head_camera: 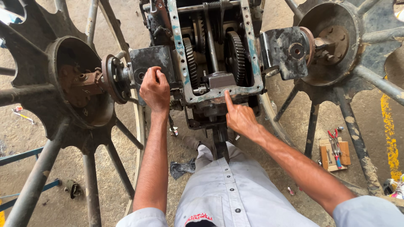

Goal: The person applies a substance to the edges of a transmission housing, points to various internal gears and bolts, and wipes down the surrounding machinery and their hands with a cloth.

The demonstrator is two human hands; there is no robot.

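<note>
Gearbox [219, 63] open on top, ahead of both hands. Two gears [235, 56] inside it, beyond the right hand [240, 117]; that hand's forefinger touches the near rim. Left hand [155, 89] rests on the bracket [151, 63] at the gearbox's left side. Left wheel [63, 96] outboard of the left hand; right wheel [336, 42] far right of the right hand. Pliers [335, 147] on the floor [290, 138], right of the right forearm. Rag [182, 168] on the floor between the forearms.

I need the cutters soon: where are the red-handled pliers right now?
In the head view the red-handled pliers lie on a small wooden block on the floor at the person's right, beside the right wheel's spokes, well away from the right hand.
</note>
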